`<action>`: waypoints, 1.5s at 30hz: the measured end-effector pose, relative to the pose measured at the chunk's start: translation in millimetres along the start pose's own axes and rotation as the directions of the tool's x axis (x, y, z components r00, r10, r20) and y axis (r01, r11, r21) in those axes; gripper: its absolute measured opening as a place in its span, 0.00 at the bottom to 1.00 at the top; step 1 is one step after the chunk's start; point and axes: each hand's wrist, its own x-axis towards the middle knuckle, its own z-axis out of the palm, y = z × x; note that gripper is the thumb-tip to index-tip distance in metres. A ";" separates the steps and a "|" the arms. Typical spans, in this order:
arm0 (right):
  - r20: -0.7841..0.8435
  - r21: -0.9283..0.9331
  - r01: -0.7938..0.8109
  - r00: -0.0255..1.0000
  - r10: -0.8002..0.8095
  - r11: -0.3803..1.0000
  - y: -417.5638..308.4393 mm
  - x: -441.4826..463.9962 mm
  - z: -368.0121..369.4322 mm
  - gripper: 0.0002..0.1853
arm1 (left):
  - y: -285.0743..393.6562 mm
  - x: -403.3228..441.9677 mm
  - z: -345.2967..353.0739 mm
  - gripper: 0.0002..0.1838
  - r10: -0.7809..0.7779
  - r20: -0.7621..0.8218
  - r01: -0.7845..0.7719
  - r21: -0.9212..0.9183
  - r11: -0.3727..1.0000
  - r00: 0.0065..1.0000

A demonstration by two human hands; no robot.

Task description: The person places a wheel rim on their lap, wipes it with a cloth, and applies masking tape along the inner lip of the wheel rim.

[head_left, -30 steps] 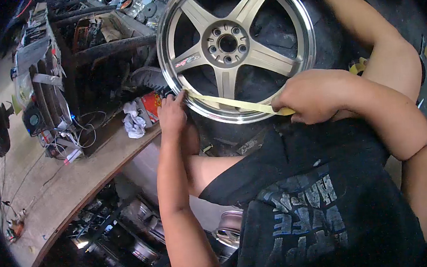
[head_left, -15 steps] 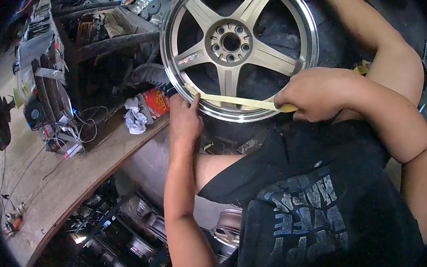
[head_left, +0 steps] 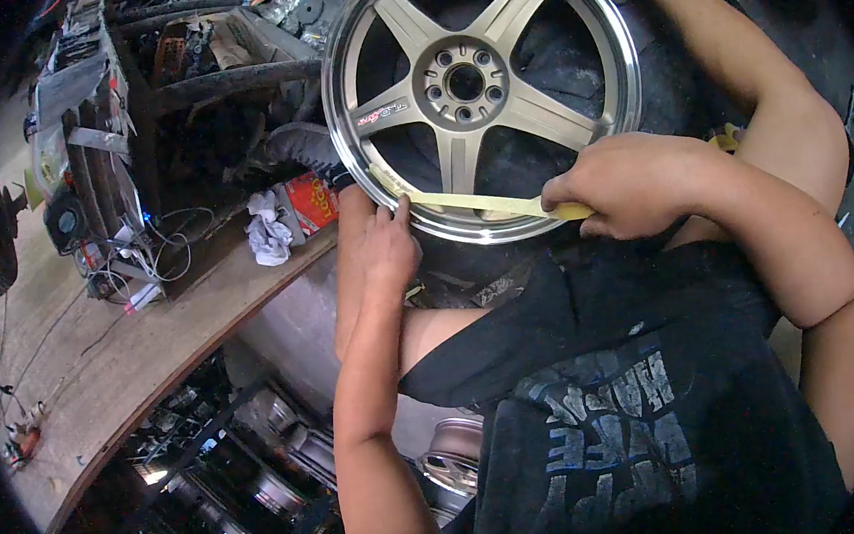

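a: where is the wheel (head_left: 464,164), please?
b: it is in front of the person, at the top of the view, with its five-spoke face toward the camera. it is between the bare legs.

a: and what does the right hand (head_left: 627,189) do?
b: its grip is closed, with thumb and fingers bent around the tape roll (head_left: 573,211). most of this roll is hidden by the hand. from it, a pale yellow strip (head_left: 482,202) goes tight across the lower part of the wheel.

a: is the left hand (head_left: 390,245) at the other end?
b: yes. its fingers are bent, and one fingertip touches the strip at the lower left of the polished lip (head_left: 341,123). how far its grip is closed, i cannot tell, because the back of the hand covers it.

a: what things are around?
b: on the left there is a wooden bench (head_left: 213,289). a crumpled white paper (head_left: 269,237) lies on it, just beside a red box (head_left: 314,204). a dusty machine (head_left: 88,163) with thin cables (head_left: 184,236) stands there too. lower than the bench, i see more rims (head_left: 279,491), in shadow.
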 end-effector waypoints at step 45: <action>-0.043 0.112 0.023 0.999 -0.018 0.993 5.3 -16.7 -17.8 0.21 | -40.2 32.3 12.0 0.36 -0.066 -0.168 0.040 -0.151 0.988 0.984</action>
